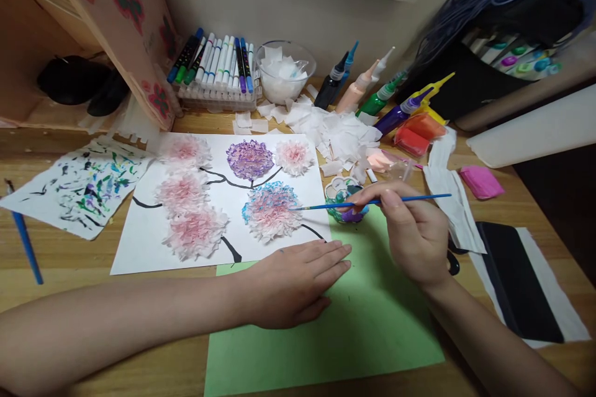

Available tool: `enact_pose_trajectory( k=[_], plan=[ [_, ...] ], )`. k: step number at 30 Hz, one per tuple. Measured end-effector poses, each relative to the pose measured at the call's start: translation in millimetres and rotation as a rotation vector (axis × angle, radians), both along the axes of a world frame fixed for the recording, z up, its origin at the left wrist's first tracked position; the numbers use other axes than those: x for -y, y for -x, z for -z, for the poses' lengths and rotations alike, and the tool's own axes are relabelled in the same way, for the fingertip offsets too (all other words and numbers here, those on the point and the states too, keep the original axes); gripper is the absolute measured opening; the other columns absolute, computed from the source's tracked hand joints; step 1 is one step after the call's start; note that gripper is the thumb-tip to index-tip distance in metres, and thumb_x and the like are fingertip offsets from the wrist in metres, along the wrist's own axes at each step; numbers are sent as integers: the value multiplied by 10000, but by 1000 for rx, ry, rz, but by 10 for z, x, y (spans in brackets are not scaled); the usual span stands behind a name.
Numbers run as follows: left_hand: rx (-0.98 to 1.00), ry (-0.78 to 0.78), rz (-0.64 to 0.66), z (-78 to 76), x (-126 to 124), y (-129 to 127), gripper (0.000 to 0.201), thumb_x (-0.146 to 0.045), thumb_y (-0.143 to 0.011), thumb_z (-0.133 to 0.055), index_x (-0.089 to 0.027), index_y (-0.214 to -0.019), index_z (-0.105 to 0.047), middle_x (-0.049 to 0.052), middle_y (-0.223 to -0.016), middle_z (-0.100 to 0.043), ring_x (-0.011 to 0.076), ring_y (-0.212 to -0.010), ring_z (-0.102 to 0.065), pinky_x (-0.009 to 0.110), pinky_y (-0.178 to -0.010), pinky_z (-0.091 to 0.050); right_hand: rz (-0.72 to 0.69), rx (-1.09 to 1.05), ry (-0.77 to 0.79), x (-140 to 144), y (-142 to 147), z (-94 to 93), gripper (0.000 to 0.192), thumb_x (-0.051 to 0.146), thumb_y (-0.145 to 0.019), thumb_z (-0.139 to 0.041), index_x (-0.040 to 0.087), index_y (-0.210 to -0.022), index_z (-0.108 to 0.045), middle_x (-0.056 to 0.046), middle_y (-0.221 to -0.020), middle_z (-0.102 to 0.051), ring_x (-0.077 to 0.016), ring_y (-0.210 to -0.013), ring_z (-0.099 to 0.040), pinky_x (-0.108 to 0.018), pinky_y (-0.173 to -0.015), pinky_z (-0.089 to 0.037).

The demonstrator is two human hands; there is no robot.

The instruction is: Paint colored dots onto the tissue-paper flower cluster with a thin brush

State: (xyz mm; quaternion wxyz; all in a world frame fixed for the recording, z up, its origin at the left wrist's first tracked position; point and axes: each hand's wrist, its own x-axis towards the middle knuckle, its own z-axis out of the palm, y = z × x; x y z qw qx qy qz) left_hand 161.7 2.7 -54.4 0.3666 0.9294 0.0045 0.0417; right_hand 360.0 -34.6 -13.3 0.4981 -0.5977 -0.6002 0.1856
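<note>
Left hand (298, 282) flat, open on green paper (354, 322); right hand (412, 232) pinches thin blue paintbrush (372, 203)

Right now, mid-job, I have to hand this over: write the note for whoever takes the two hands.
Right hand: shut on the blue paintbrush, bristle tip at the edge of the blue-rimmed tissue flower.
Left hand: open, flat, palm down on the green sheet and the lower edge of the white sheet.
Paint palette: just behind the brush, right of the white sheet.
Done: one purple flower is coloured; the blue-rimmed one is partly edged.
Left: four flowers show pink only, no coloured rim.
Paint bottles lie behind.
</note>
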Motion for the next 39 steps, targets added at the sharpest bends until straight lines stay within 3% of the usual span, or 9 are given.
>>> enact_pose_trajectory(
  k=[14, 23, 29, 33, 36, 39],
  plan=[
    [-17, -2, 9, -5, -5, -11, 557, -218, -914, -489, -37, -1431, -382, 189, -1561, -306, 300, -1425, -328, 419, -1162, -324, 23, -72, -49, -15, -64, -3, 285, 284, -963, -464, 233, -843, -717, -22, -793, -695, -161, -760, -666, -288, -668, -532],
    [12, 23, -9, 16, 1, -10, 553, -211, -910, -484, -50, -1430, -382, 196, -1549, -328, 305, -1413, -346, 439, -1151, -340, -35, 84, -20, -19, -41, 10, 270, 289, -961, -462, 270, -857, -710, -32, -802, -702, -179, -782, -670, -307, -666, -545],
    [16, 31, -9, 7, -1, -5, 551, -204, -913, -490, -67, -1434, -372, 196, -1547, -332, 297, -1419, -341, 431, -1152, -341, 42, 70, -45, -36, -86, -60, 276, 296, -956, -474, 256, -827, -715, -33, -780, -704, -188, -763, -679, -315, -652, -538],
    [3, 13, -5, 0, -4, 1, 540, -221, -928, -471, -54, -1433, -376, 186, -1552, -327, 294, -1418, -343, 415, -1157, -338, 144, -34, -122, -48, -221, -180, 267, 267, -940, -501, 224, -763, -697, -21, -671, -676, -175, -619, -666, -304, -536, -481],
    [-3, -7, -10, -3, -4, 0, 527, -231, -940, -459, -65, -1433, -378, 178, -1551, -334, 293, -1424, -335, 413, -1156, -342, 229, 107, -110, -33, -359, -242, 289, 282, -943, -497, 224, -733, -688, -25, -653, -672, -161, -562, -641, -312, -532, -467],
    [9, -9, -19, -4, -3, -4, 514, -231, -943, -462, -84, -1429, -384, 184, -1540, -351, 293, -1423, -338, 430, -1151, -352, 198, 379, -82, -20, -450, -252, 329, 277, -942, -499, 239, -658, -660, -8, -610, -669, -154, -572, -635, -311, -588, -476]
  ],
)
